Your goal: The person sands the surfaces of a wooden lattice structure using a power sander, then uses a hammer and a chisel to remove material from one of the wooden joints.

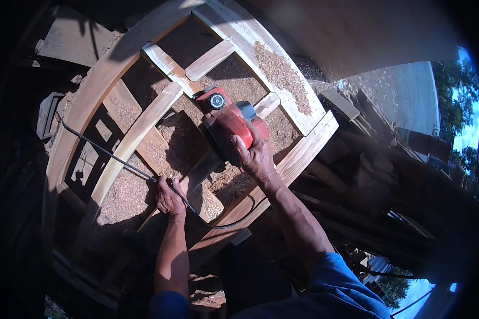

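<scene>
My right hand (256, 157) is wrapped round the handle of a red and black electric planer (231, 119). The planer rests over the inner bars of a pale wooden frame (159, 109) with curved rails and crossing bars. Its dark underside and the wood directly beneath it are hidden. Lower left of the planer, my left hand (170, 198) is closed on a black power cord (117, 158) that crosses the frame and loops back near its near rail. The left fingertips are partly hidden, above a shavings-covered area inside the frame.
Wood shavings (285, 74) lie heaped on the frame's right board and also show through its openings. Stacked planks (351, 109) and dark timber stand to the right. A flat board (74, 37) lies at the far left. Trees (452, 90) show beyond.
</scene>
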A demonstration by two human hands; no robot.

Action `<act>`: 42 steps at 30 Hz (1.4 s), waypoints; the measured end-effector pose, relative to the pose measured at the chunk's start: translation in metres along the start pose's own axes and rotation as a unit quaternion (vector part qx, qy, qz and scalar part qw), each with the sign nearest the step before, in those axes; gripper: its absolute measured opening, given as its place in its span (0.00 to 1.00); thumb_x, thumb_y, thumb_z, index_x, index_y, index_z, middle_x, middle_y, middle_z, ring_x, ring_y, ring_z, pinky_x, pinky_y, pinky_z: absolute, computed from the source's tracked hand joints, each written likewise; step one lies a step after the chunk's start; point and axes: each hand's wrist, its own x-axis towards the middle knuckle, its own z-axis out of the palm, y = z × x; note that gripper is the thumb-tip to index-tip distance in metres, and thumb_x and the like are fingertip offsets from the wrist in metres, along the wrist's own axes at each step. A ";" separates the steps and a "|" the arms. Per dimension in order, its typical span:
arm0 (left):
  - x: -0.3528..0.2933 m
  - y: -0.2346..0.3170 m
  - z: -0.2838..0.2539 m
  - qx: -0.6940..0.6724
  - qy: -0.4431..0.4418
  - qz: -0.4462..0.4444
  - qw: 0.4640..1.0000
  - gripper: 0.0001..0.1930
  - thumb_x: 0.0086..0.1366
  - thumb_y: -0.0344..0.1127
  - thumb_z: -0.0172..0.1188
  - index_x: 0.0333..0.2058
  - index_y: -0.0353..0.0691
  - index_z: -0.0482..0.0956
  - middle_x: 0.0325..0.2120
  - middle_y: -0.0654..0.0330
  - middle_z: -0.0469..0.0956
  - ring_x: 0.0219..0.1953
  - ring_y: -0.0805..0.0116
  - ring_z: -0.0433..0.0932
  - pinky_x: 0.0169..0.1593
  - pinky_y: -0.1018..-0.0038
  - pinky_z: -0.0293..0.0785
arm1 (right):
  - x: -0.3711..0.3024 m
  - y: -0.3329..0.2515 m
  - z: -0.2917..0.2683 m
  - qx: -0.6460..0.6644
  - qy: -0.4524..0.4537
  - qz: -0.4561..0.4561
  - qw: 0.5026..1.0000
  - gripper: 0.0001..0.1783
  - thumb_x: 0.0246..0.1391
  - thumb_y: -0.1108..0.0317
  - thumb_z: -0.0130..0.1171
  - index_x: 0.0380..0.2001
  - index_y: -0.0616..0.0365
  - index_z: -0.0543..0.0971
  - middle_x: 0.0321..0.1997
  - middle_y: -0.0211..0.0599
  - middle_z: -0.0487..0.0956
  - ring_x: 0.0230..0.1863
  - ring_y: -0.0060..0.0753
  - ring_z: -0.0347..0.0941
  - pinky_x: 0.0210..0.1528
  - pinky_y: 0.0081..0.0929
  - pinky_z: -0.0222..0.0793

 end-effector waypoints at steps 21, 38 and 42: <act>-0.006 -0.010 0.016 -0.001 0.013 -0.013 1.000 0.24 0.69 0.49 0.57 0.53 0.36 0.72 0.46 0.46 0.80 0.45 0.47 0.82 0.44 0.54 0.76 | 0.105 -0.059 0.045 -0.026 -0.011 -0.077 0.997 0.32 0.63 0.44 0.56 0.62 0.52 0.72 0.34 0.55 0.83 0.40 0.53 0.82 0.45 0.42 0.75; 0.001 0.001 -0.003 -0.068 -0.045 -0.055 0.995 0.23 0.69 0.49 0.56 0.56 0.41 0.72 0.46 0.46 0.80 0.46 0.44 0.81 0.47 0.54 0.77 | 0.152 -0.104 0.073 -0.040 0.012 -0.125 0.991 0.30 0.63 0.43 0.54 0.57 0.55 0.77 0.40 0.59 0.83 0.47 0.58 0.80 0.53 0.43 0.73; 0.001 0.008 -0.011 -0.092 -0.070 -0.071 0.991 0.24 0.67 0.44 0.60 0.57 0.39 0.69 0.45 0.47 0.79 0.47 0.46 0.80 0.50 0.56 0.76 | 0.165 -0.111 0.079 -0.055 0.002 -0.129 0.990 0.35 0.61 0.37 0.51 0.59 0.52 0.75 0.39 0.60 0.83 0.46 0.60 0.80 0.50 0.46 0.74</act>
